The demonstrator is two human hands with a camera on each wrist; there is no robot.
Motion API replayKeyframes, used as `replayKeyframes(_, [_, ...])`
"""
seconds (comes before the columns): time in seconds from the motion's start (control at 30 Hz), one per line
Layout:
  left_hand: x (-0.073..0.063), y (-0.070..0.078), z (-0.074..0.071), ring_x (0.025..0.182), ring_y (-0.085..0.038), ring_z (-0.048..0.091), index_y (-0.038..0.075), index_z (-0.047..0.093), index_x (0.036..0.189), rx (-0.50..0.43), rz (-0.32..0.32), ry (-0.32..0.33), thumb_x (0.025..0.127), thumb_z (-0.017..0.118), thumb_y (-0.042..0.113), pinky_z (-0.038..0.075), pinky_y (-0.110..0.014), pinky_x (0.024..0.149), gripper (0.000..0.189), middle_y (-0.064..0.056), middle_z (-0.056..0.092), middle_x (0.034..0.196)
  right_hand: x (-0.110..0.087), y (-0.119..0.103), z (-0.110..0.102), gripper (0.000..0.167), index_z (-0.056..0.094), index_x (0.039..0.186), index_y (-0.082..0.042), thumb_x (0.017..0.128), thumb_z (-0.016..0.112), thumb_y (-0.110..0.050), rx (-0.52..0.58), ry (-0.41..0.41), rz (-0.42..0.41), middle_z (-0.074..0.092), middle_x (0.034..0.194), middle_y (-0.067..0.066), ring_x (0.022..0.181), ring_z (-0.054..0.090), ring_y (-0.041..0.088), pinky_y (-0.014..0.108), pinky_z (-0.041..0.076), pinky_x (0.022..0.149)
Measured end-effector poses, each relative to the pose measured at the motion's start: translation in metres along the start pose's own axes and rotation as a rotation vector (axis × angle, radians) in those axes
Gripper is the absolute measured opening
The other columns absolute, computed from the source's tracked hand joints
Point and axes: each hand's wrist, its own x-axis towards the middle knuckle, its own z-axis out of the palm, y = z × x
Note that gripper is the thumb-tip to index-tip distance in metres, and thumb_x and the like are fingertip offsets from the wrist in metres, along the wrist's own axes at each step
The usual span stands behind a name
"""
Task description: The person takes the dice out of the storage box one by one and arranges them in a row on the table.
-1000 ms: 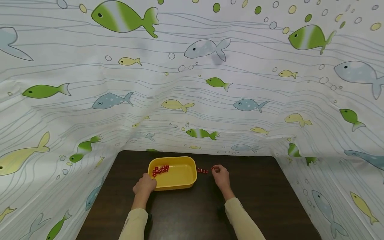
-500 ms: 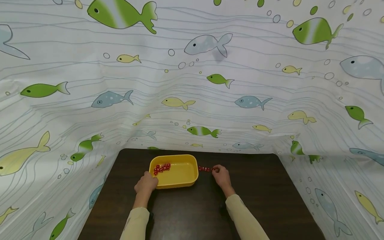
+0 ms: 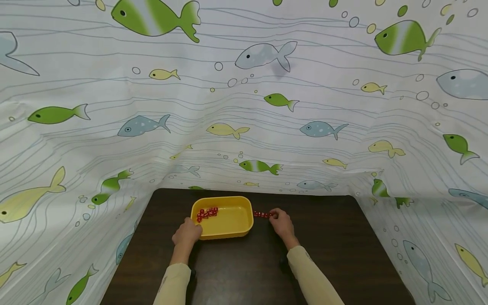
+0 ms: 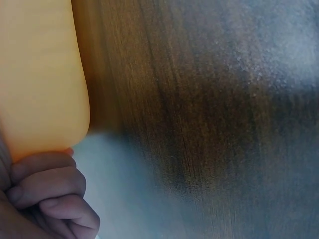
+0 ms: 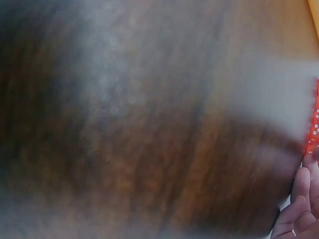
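A yellow plastic tray [image 3: 227,234] rests on the dark table, with several red dice [image 3: 207,213] with white pips bunched in its left part. My left hand [image 3: 187,232] grips the tray's near left corner; in the left wrist view its fingers [image 4: 50,185] curl against the tray's end. Just right of the tray lies a short row of red dice [image 3: 261,214]. My right hand [image 3: 281,223] pinches a red die at the row's right end, mostly hidden by the fingertips. The right wrist view catches the row [image 5: 315,122] at its edge beside the fingers [image 5: 301,186].
A dark wood-grain table [image 3: 244,271] lies under everything. A white sheet [image 3: 213,101] printed with fish hangs behind the table and along both sides. The tray's raised rim stands close to the left end of the dice row.
My right hand has brought its die leftward against the end of the row, closing the small gap seen before. The left hand keeps its grip on the tray. The head view has shifted slightly.
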Motion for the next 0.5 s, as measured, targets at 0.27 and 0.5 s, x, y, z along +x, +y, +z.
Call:
replayKeyframes(0.27, [-0.001,0.002,0.000,0.078,-0.035,0.059,-0.010,0.046,0.133,-0.005,0.004,-0.005,0.097,0.059,0.025,0.047,-0.048,0.077,0.052,-0.020,0.059,0.092,0.002,0.009,-0.002,0.030,0.070,0.131,-0.009,0.101,0.067,-0.011,0.076,-0.034,-0.032,0.070,0.105,0.010,0.079,0.060,0.020,0.036,0.047,0.068])
replayKeyframes(0.5, [-0.001,0.001,0.001,0.080,-0.035,0.058,-0.010,0.046,0.135,0.001,-0.008,0.000,0.097,0.060,0.025,0.047,-0.049,0.080,0.053,-0.021,0.059,0.093,0.002,0.013,-0.008,0.035,0.065,0.138,-0.003,0.104,0.062,-0.005,0.227,-0.060,-0.031,0.070,0.105,0.013,0.081,0.061,0.020,0.034,0.048,0.071])
